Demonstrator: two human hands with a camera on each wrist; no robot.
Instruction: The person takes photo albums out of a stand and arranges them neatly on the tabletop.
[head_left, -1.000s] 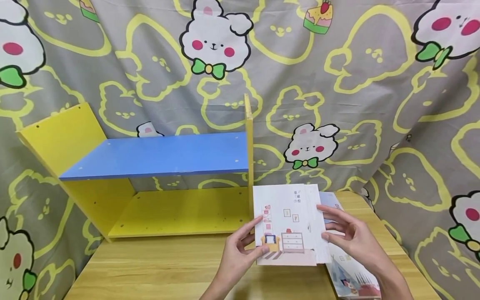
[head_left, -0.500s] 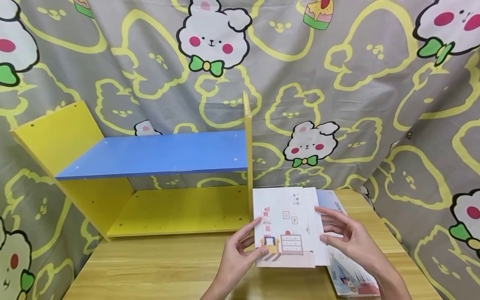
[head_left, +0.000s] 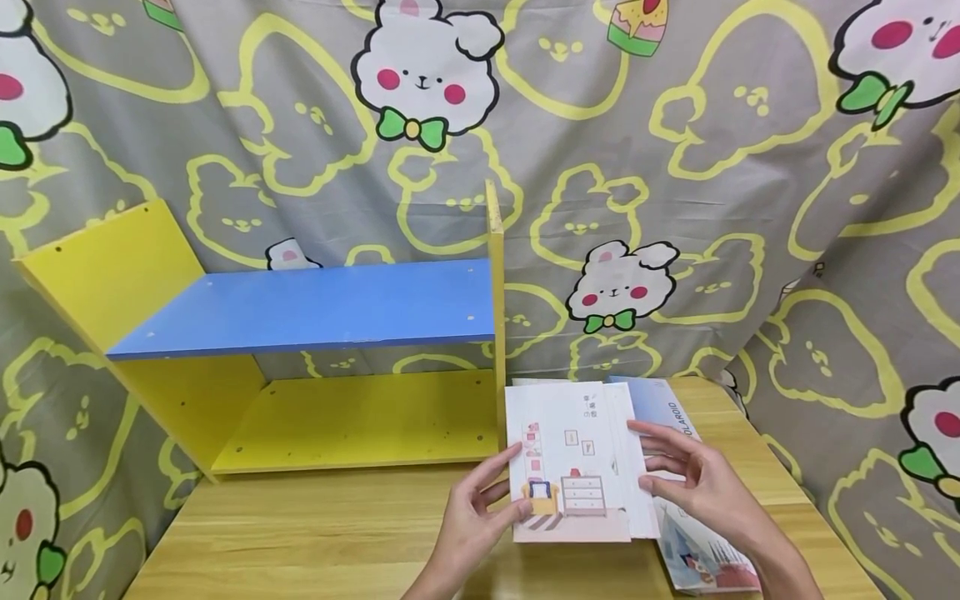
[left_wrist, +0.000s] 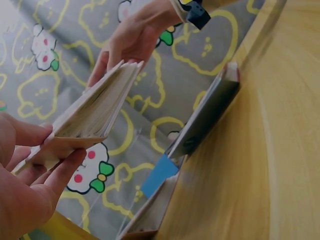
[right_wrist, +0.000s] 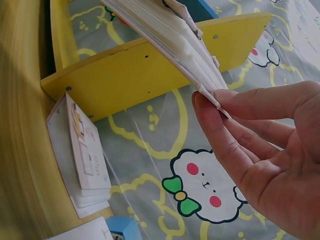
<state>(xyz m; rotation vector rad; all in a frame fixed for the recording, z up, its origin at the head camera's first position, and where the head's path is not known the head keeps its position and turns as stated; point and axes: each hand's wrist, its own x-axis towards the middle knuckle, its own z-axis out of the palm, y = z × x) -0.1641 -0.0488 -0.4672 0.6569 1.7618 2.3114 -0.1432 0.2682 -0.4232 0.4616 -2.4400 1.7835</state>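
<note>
A small white book (head_left: 558, 462) with a drawn yellow armchair and chest of drawers on its cover is held up between both hands, in front of the shelf's right side. My left hand (head_left: 480, 512) grips its left edge, thumb on the cover and fingers behind. At the opposite edge, my right hand (head_left: 697, 479) pinches the cover between thumb and forefinger, as the right wrist view shows. The thick pages (left_wrist: 97, 107) fan slightly apart in the left wrist view. Behind the held book, a pale blue cover (head_left: 660, 404) with lettering is partly hidden.
A yellow shelf unit with a blue middle board (head_left: 322, 304) stands at the left on the wooden table (head_left: 322, 533). Another illustrated book (right_wrist: 82, 155) stands near its side panel. An illustrated cover (head_left: 701, 554) lies under my right forearm. A patterned curtain (head_left: 720, 217) hangs behind.
Both hands have lowered the book slightly, and its top has tipped back a little. More of the pale blue cover behind it shows. My grip looks the same.
</note>
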